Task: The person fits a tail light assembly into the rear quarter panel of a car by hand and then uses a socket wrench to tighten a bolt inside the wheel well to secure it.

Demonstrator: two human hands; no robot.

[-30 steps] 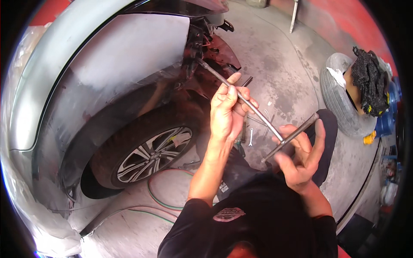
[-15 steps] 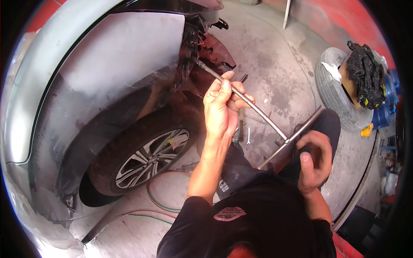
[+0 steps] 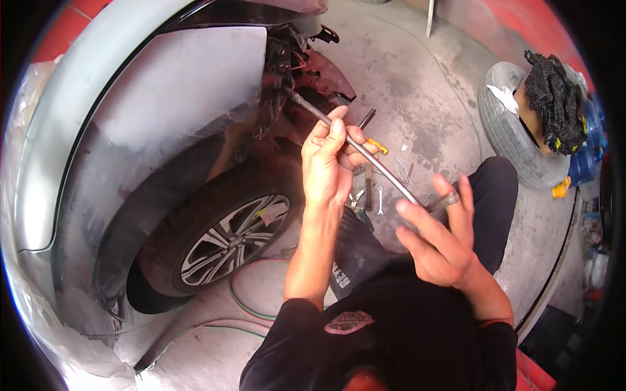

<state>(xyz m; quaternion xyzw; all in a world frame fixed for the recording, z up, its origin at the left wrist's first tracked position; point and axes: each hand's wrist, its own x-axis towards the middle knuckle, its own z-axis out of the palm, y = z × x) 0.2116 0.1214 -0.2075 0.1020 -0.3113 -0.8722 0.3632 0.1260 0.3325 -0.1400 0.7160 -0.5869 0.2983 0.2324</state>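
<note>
A long steel T-handle wrench (image 3: 385, 171) slants from the car's exposed front corner (image 3: 282, 78) toward me. Its far tip meets the dark bracketry beside the fender (image 3: 189, 72); the exact fastener is too small to make out. My left hand (image 3: 329, 153) is closed around the shaft, thumb on top. At the near end, my right hand (image 3: 440, 238) has its fingers spread around the crossbar, not clenched on it. One end of the crossbar (image 3: 443, 201) shows between those fingers, slightly blurred, and the rest is hidden behind the hand.
The car's wheel (image 3: 235, 241) is left of my legs, with a hose (image 3: 238, 296) on the floor below it. An open-end wrench (image 3: 381, 202), a yellow-handled tool (image 3: 377, 146) and other tools lie beyond my knees. A loose tire (image 3: 521, 130) holding black netting (image 3: 554, 101) is at right.
My right hand has moved left and up to the wrench's crossbar, which has turned. My left hand keeps its hold on the shaft. The view has shifted slightly.
</note>
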